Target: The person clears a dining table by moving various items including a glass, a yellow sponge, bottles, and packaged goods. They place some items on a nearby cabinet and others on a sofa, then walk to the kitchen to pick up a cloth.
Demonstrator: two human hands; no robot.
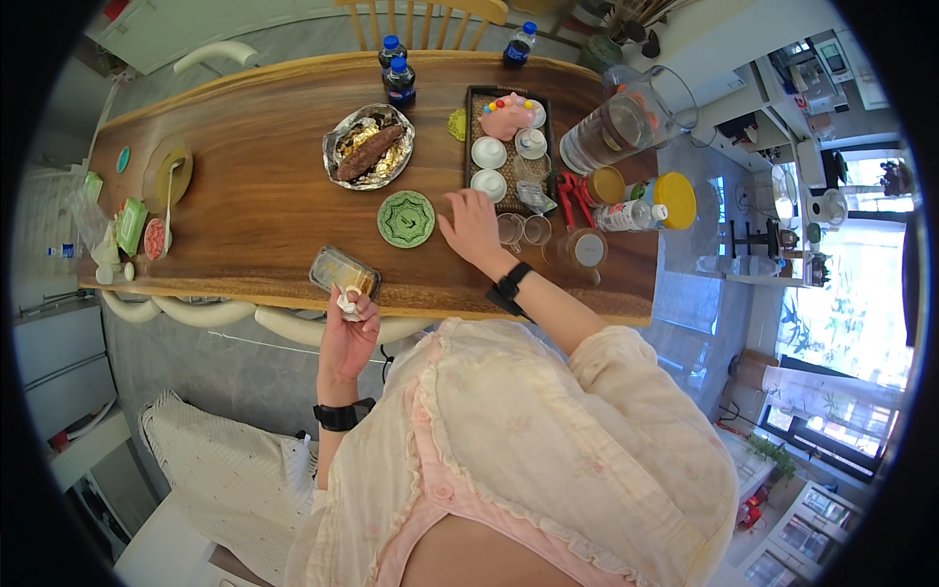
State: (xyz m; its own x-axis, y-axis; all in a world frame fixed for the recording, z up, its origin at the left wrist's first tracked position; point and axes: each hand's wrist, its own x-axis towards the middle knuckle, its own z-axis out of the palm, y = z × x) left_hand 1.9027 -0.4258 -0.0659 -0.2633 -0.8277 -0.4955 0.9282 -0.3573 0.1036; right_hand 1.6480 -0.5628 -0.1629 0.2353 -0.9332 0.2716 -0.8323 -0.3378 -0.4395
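Observation:
My left hand (351, 330) pinches a crumpled white tissue (349, 304) at the near table edge. Just beyond it lies a clear plastic container (334, 268) with some yellowish food inside. My right hand (473, 226) rests palm down over the wooden table (279, 227), fingers spread, with nothing seen in it. Left of its fingertips is a green patterned dish (406, 219); beyond them stands a woven tray (471, 110) with white cups (488, 152) and a pink pig figure (506, 116). A sweet potato (370, 152) lies in a foil-lined bowl (405, 165).
Glass mugs (537, 230), red-handled pliers or similar tool (572, 198), a water bottle (629, 216), a yellow-lidded jar (673, 200) and a large glass pitcher (609, 132) stand at right. Cola bottles (399, 82) stand along the far edge. A wipes pack (131, 226) and pink bowl (155, 238) are at left.

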